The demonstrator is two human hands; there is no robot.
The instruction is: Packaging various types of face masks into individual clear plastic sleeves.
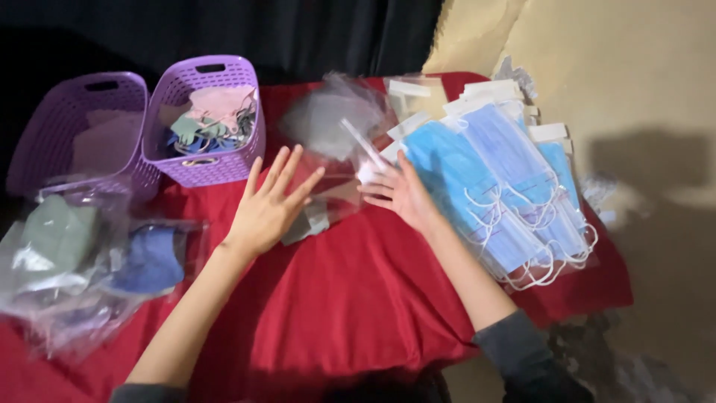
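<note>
Both forearms reached forward over the bench (350,313), which was draped in red cloth. The left hand (270,205) was spread flat, palm down, fingers fanned wide and gripping nothing, its fingertips just over a clear plastic bag (328,201) lying between the two hands. The right hand (399,190) was also open, fingers pointing left toward that bag, with its thumb side near a pile of blue face masks (492,186) on the right. Two purple baskets (205,119) stood at the far left, one filled with folded cloth masks. Bagged masks (82,254) lay nearer, left.
</note>
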